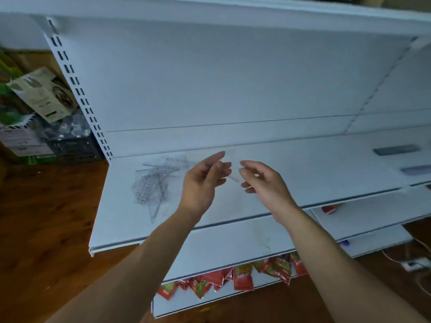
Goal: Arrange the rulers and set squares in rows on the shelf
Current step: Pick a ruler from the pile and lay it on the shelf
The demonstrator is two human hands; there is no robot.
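Head view: the pile of clear rulers and set squares (152, 183) sits on the white shelf (303, 173), just left of the left hand (200, 183). A faint clear piece (234, 178) shows between its loosely curled fingers and the right hand (265, 183). Honestly can't tell if either one grips it.

The single head-worn wide-angle camera looks forward and steeply down onto the white shelf (303, 173) from close by, with the back panel (210, 78) filling the upper frame.
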